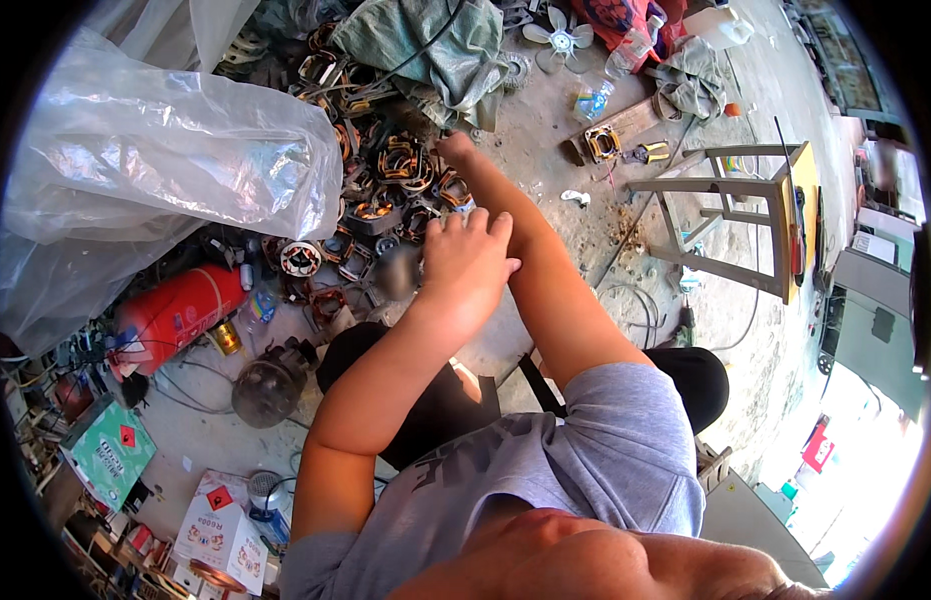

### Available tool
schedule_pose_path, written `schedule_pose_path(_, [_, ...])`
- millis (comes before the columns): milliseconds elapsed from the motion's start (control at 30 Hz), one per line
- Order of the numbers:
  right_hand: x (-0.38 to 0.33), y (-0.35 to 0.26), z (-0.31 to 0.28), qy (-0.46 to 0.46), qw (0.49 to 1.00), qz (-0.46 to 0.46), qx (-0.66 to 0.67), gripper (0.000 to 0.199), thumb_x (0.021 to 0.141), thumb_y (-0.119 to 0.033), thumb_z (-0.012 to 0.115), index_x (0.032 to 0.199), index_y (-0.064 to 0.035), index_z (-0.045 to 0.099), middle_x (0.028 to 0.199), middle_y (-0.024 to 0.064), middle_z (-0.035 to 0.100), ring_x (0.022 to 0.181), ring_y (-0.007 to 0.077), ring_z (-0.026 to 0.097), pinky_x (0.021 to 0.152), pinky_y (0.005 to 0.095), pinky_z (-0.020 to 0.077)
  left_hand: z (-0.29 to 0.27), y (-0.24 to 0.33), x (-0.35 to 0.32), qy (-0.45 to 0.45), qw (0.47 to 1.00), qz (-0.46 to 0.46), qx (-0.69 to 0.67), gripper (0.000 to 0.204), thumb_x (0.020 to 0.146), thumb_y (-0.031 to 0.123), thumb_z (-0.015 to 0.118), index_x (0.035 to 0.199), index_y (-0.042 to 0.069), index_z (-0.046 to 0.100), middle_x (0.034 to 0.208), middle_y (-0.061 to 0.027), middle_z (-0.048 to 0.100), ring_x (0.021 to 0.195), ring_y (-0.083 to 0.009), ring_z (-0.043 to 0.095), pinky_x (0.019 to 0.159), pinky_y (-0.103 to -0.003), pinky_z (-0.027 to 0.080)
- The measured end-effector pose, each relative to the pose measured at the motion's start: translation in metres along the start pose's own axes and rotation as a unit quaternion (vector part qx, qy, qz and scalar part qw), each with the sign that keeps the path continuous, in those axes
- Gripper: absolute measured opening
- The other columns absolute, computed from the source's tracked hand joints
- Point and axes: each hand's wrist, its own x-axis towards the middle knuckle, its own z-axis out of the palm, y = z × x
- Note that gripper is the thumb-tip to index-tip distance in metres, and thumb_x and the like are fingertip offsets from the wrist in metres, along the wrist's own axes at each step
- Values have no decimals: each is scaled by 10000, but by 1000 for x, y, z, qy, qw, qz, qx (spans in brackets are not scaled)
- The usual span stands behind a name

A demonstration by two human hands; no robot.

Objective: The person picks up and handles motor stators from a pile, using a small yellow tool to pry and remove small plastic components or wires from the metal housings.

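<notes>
My left hand (pixel 467 262) lies over the inner side of my right forearm, near the elbow. Its fingers are bent and a little apart, with nothing between them. My right arm (pixel 545 270) reaches forward to the pile. Only a small part of my right hand (pixel 455 150) shows at its end; the fingers are hidden. Around it lie several motor stators (pixel 403 162) with copper windings, heaped on the floor. A green-grey woven sack (pixel 435 50) is just beyond that hand. One round stator (pixel 300 259) with a white ring sits to the left.
Clear plastic sheeting (pixel 185 140) covers the left side. Below it are a red cylinder (pixel 180 315), a dark compressor (pixel 270 385) and a white carton (pixel 220 530). To the right stands a wooden stool (pixel 725 190) lying on its side. A fan blade (pixel 560 38) lies far ahead.
</notes>
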Motion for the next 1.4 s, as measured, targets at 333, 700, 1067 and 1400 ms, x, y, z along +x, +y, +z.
schedule_pose_path(333, [-79,-83,-87,-137,890,8,435,250,982,-254,405,870,-117,582,636,-67,460,461,45,312,404,192,241,-4,-41,-11,-7,998,-66,7,535,815,428,624,1234,115,515,1137,-101,562,1023,-305,551,875,-447,418])
schedule_pose_path(700, [-117,-160,-216,-248,969,1,16,221,896,-244,589,989,-72,690,692,-57,574,473,1,342,368,162,208,-2,-37,4,-46,997,-55,-9,517,814,446,624,1196,110,528,1117,-117,561,1046,-327,540,883,-456,414])
schedule_pose_path(1067, [-160,-128,-225,-419,907,29,-4,242,930,-196,523,1055,-22,636,724,-58,534,495,-9,336,383,149,229,5,-19,-6,-103,994,-13,-29,472,815,431,620,1130,84,560,1159,-115,547,1115,-307,503,934,-463,374])
schedule_pose_path(1400, [-172,-75,-235,-364,929,71,-17,159,901,-183,541,927,-45,616,709,-50,519,493,4,359,373,164,229,24,10,-12,-143,988,50,-10,465,800,428,643,1115,92,579,1114,-112,551,1096,-295,505,933,-457,368])
